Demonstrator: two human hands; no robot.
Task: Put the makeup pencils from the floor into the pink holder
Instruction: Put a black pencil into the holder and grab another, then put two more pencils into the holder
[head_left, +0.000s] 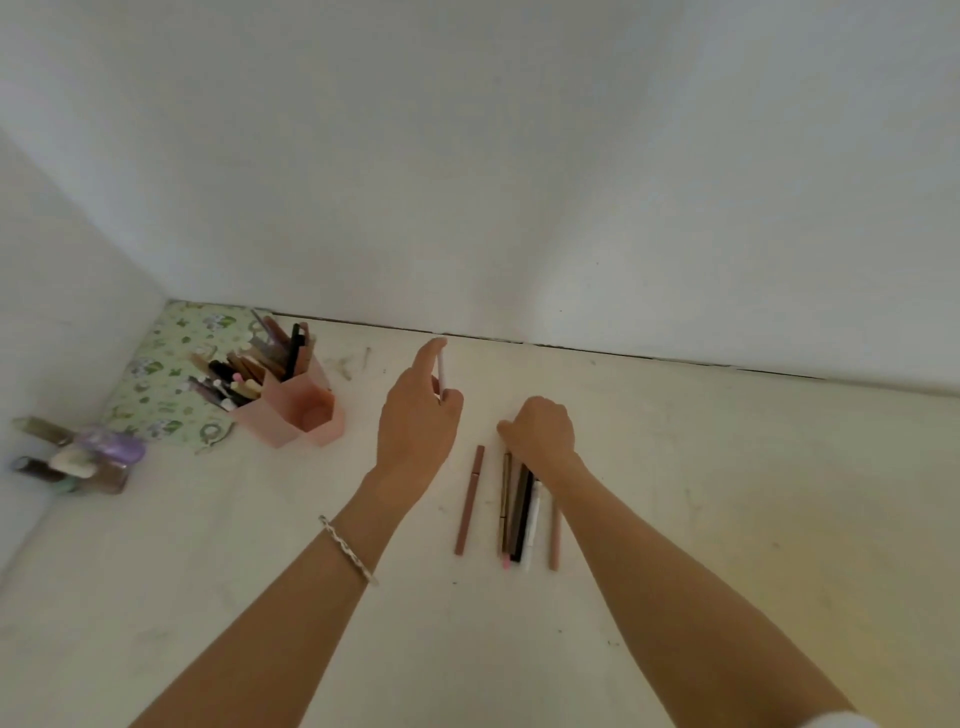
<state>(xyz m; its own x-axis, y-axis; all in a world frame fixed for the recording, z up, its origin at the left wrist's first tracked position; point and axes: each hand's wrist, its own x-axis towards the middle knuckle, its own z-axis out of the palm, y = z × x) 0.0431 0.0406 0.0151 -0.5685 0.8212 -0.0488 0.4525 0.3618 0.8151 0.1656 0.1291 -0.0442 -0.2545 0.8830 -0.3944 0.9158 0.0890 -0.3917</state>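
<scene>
Several makeup pencils (519, 512) lie side by side on the floor (727, 493) in the head view, with one brownish-pink pencil (470, 499) a little apart on their left. I judge the job about midway: plenty of sticks stand in the holder and this row is not yet cleared. The left hand (415, 415) hovers above the floor between the holder and the row, pinching a pale pencil (442, 375) roughly upright between thumb and fingers. The pink holder (291, 431) stands on the floor to that hand's left, at the edge of a green flowered mat (166, 374). Its rear compartments are crammed, while the front compartment (314, 410) looks empty. I read the step in hand as carrying the pale pencil over for the drop. The next move calls for a swing left over the holder, one end pointed down, aimed at the front compartment, since the back ones leave little room. The right hand (540, 428) sits low on the far ends of the row with its fingers curled under. Its back hides them, so I cannot tell whether it grips a pencil or only rests there. The pencils overlap and their far ends are covered, so I won't give a count. A cluster of bottles (83, 457) by the left wall is too blurred to identify.
</scene>
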